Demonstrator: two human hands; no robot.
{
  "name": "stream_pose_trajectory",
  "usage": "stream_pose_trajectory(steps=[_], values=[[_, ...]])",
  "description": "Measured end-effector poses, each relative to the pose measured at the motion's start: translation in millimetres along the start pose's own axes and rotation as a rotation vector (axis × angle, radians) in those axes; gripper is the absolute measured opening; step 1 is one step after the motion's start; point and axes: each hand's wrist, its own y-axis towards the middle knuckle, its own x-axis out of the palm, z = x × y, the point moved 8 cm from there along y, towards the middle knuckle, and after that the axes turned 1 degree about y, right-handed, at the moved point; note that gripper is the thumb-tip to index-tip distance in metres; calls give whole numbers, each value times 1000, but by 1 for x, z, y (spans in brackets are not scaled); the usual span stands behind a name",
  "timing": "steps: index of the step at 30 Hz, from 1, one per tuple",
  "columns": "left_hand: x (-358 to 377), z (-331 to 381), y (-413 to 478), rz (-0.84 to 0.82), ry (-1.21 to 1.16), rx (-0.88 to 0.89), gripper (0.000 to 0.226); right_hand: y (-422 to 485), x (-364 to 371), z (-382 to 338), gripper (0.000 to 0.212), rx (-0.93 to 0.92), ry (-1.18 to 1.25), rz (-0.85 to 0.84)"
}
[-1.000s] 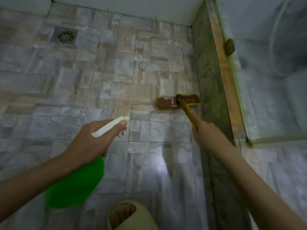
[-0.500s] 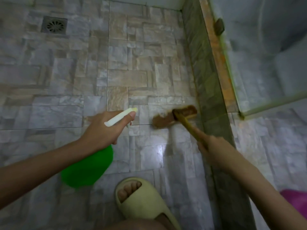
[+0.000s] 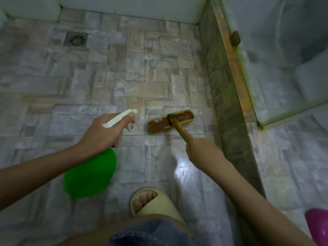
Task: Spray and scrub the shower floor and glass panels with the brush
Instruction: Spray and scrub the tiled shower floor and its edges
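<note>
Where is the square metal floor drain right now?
In the head view, the square metal floor drain sits upper left, near the white back wall, beyond the left hand.

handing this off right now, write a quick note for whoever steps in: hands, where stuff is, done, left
Left hand grips the green spray bottle, nozzle aimed at the shower floor left of the brush.
Right hand holds the brush by its handle, head down on the tiles beside the curb.
Done: how much is scrubbed cannot be told.
Left: tiles toward the drain, then the glass panels, untouched now.
</note>
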Motion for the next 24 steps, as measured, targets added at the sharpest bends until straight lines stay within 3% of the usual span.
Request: stream_pose_trajectory(steps=[4, 10, 17, 22, 24], values=[[-10, -9, -5, 21, 12, -35, 40, 75, -26, -32, 80, -87, 45, 116], [-54, -29, -13, 116, -19, -44, 39, 7, -4, -45, 75, -114, 1, -119], [-85, -60, -29, 202, -4, -85, 40, 100, -24, -120, 87, -264, -55, 32], [-103, -87, -46, 282, -131, -149, 54, 12, 6, -97, 84, -231, -159, -93], [-108, -96, -50, 335, -182, -177, 55, 14, 8, -112, 85, -263, -186, -43]])
